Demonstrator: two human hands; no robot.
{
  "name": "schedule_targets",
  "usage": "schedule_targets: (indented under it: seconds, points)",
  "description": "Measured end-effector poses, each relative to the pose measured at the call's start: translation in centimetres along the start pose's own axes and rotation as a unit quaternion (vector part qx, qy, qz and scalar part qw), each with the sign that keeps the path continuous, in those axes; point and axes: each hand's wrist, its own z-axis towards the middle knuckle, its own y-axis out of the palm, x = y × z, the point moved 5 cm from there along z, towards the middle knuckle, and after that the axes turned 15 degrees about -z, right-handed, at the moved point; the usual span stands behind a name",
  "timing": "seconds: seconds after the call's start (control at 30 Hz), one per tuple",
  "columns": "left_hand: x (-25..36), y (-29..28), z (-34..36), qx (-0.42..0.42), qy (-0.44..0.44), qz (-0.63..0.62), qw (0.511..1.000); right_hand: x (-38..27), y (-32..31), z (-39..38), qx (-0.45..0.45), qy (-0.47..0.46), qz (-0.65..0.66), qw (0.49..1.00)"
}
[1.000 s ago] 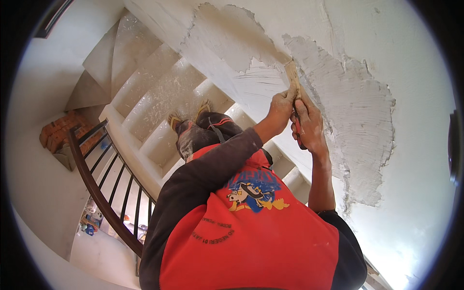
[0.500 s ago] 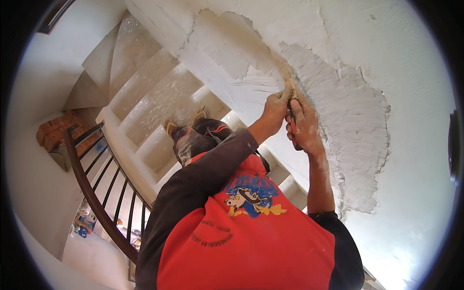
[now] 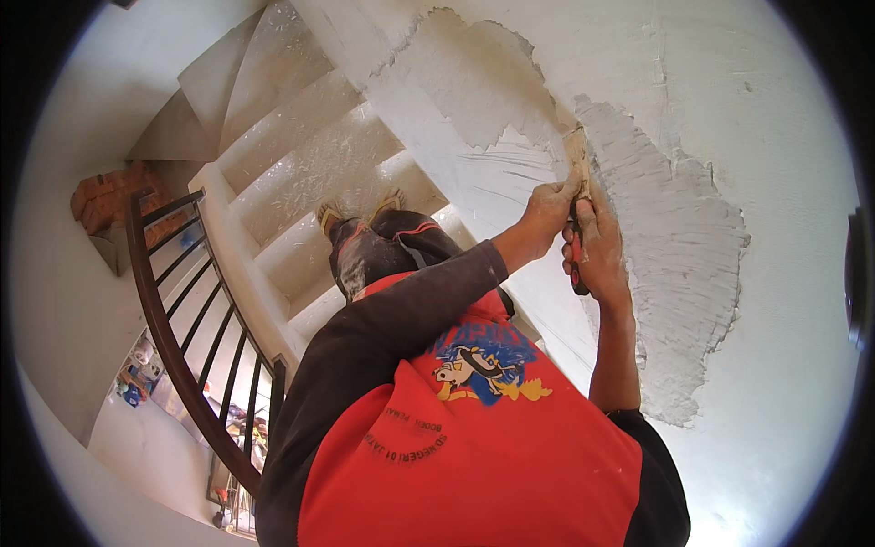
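Observation:
My right hand [image 3: 597, 251] grips the red-and-black handle [image 3: 578, 273] of a scraper. My left hand [image 3: 550, 202] is closed on the scraper just above it, thumb pressed near the dust-coated blade [image 3: 575, 148]. The blade tip rests on the white wall [image 3: 775, 109], between a smooth beige-grey patch [image 3: 483, 82] at upper left and a rough, streaked grey patch [image 3: 684, 273] with ragged edges on the right. Both hands are dusty.
Below me are white-spattered stairs [image 3: 305, 159], where my sandalled feet [image 3: 330, 217] stand. A curved railing [image 3: 164, 337] with dark bars runs at left, beside stacked bricks [image 3: 114, 196]. Assorted items [image 3: 141, 374] lie on the lower floor.
The whole view has shifted, the wall patches now lying further right and lower in it. Both hands and the blade have moved slightly upward along the patch's left edge, grip unchanged.

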Motion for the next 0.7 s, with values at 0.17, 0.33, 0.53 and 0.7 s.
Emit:
schedule_targets:
  seconds: [0.17, 0.33, 0.53, 0.7]
  points:
    - [-0.9, 0.1, 0.3, -0.002, -0.045, 0.008, 0.999, -0.1, -0.4, -0.4, -0.002, 0.057, -0.061, 0.997]
    - [-0.7, 0.4, 0.1, -0.02, -0.026, -0.026, 0.999, -0.4, -0.4, 0.0, -0.01, -0.003, -0.02, 1.0]
    - [-0.5, -0.1, 0.4, -0.004, -0.002, -0.033, 0.999, -0.3, -0.3, -0.1, 0.016, -0.015, -0.009, 1.0]
    - [-0.8, 0.0, 0.8, 0.014, -0.046, -0.039, 0.998, -0.2, -0.3, 0.0, -0.001, 0.012, -0.036, 0.999]
